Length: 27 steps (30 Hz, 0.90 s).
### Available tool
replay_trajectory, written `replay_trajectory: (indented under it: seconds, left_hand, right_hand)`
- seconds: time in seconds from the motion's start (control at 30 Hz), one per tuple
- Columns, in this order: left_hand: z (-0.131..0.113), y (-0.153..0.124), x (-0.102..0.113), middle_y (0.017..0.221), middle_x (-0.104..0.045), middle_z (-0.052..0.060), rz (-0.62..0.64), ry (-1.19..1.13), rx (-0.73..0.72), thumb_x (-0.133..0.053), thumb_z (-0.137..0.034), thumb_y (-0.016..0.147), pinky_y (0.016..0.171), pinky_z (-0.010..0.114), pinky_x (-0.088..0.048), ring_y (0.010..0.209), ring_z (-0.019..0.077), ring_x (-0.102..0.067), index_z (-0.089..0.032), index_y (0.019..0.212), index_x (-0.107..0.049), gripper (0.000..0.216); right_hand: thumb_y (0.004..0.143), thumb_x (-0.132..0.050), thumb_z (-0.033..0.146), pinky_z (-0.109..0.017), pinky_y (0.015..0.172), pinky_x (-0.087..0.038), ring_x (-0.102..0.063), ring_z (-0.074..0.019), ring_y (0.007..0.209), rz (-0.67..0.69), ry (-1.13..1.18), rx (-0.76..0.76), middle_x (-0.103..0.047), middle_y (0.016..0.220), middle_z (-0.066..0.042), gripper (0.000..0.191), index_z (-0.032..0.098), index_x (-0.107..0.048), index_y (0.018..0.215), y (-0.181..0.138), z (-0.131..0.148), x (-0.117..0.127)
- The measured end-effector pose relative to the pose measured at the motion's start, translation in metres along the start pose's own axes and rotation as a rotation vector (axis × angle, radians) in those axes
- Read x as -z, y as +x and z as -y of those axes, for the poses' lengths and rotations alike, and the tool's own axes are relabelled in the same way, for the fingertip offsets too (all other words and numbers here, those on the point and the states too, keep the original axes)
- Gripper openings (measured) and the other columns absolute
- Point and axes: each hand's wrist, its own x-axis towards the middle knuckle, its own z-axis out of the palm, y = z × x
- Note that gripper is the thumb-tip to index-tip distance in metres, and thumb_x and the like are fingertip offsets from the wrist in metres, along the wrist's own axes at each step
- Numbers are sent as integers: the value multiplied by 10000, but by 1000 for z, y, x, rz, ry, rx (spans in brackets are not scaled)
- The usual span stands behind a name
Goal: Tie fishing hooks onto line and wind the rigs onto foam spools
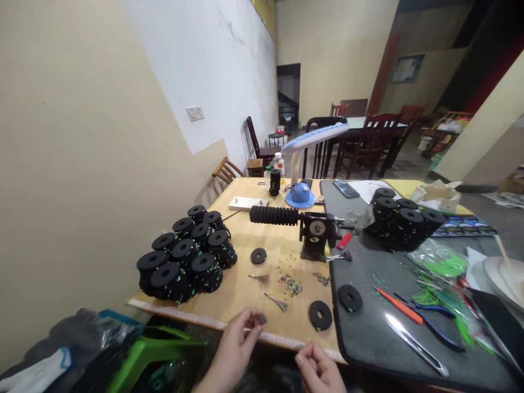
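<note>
My left hand (239, 345) is over the table's front edge, thumb and fingers pinched together. A small grey thing (262, 319) shows at its fingertips, too small to name. To its right, just off the front edge, my right hand (318, 368) has its fingertips pressed together; anything between them is too small to see. Beyond the hands lie a bundle of thin bristles (278, 302), another such bundle (259, 277) and a scatter of tiny coloured beads (291, 285). Black foam rings (320, 316) lie nearby, one on the grey mat (350, 298).
Stacked black foam rings (180, 251) stand at left, more (403, 221) at right. A black hand-cranked device (318, 232) with a ribbed roll and a blue lamp (301, 194) stand farther back. Orange-handled tool (399, 304), pliers (440, 322) and tweezers (415, 344) lie at right.
</note>
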Motion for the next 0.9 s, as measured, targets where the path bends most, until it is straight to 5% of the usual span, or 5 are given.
replay_trajectory:
  seconds: [0.1, 0.27, 0.47, 0.9]
  left_hand:
    - [1, -20, -14, 702, -618, 5, 110, -308, 189, -681, -491, 758, 447, 208, -394, 529, 121, -530, -165, 840, -588, 348]
    - [6, -36, -33, 658, -598, -14, 191, -459, 364, -750, -606, 645, 463, 200, -397, 558, 116, -516, -169, 785, -577, 491]
    - [4, -41, -39, 652, -597, -13, 211, -448, 341, -740, -592, 667, 521, 218, -412, 616, 135, -540, -171, 737, -577, 457]
    - [6, -48, -51, 633, -480, -55, 176, -424, 271, -708, -598, 702, 462, 202, -408, 565, 112, -502, -192, 705, -497, 458]
  right_hand:
    - [632, -669, 761, -173, 370, -148, -182, -36, 346, 20, -8, -1, -258, 404, 149, 580, 226, -445, 651, -1, 7, -8]
    - [629, -635, 793, -175, 363, -165, -215, -39, 326, 75, -66, -7, -297, 383, 145, 604, 221, -442, 639, -2, 17, -16]
    - [628, -630, 797, -178, 382, -185, -269, -42, 341, 45, -118, -10, -409, 422, 106, 614, 204, -470, 644, -3, 20, -14]
    - [633, -630, 781, -174, 385, -212, -284, -46, 336, 14, -169, -1, -390, 407, 119, 597, 204, -479, 640, -5, 19, -17]
